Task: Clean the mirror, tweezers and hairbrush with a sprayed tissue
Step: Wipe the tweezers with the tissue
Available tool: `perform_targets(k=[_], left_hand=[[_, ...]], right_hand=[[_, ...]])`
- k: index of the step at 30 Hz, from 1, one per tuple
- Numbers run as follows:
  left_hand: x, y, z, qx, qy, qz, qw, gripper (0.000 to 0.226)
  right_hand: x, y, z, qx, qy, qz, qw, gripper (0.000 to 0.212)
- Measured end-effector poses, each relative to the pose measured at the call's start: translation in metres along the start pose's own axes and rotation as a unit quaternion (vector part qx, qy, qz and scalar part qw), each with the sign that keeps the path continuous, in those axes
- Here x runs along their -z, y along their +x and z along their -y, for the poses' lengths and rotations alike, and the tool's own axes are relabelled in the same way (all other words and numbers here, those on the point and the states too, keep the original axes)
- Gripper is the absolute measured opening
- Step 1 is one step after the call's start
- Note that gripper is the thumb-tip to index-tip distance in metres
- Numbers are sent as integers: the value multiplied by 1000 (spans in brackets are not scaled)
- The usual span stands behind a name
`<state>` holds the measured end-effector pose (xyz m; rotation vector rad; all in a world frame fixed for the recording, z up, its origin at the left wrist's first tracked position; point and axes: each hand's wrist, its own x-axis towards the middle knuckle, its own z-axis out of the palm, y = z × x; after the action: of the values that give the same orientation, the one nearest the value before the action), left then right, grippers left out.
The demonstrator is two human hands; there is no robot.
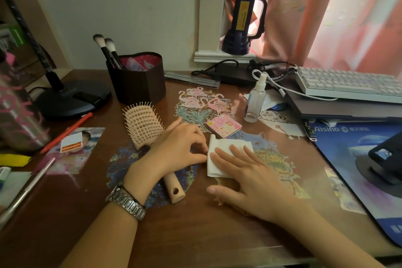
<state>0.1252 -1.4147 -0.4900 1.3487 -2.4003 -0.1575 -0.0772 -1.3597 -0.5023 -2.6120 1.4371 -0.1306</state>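
A folded white tissue (226,144) lies on the brown desk. My right hand (243,169) rests flat on it with the fingers spread. My left hand (178,148) is curled at the tissue's left edge. Its fingertips pinch a small dark thing that looks like the end of the tweezers (205,153); the rest is hidden under the tissue. The pale wooden hairbrush (143,125) lies bristles up under my left wrist, its handle pointing toward me. The pink square mirror (224,126) lies shut just beyond the tissue. A clear spray bottle (255,100) stands behind it to the right.
A dark heart-shaped holder (139,80) with makeup brushes stands at the back, a black lamp base (71,99) to its left. A white keyboard (350,85) on a laptop and a blue mat (339,154) with a phone stand fill the right. A red pen (67,131) and photos lie left.
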Motion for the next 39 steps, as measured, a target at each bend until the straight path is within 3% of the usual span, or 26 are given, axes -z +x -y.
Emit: perform_targets(k=[20,29,39], left_hand=[[2,-2,1,7,0,-3,1000,14],[3,-2,-1,13,2,6,1000,17],[10,-1,8,65,74,-29,995,17]], right_hand=[[2,4,2,-2,-16,4,1000,79],[10,-22,-37,-51,-31,11,998,77],[2,-24,-41,-63,17,-26,998,71]])
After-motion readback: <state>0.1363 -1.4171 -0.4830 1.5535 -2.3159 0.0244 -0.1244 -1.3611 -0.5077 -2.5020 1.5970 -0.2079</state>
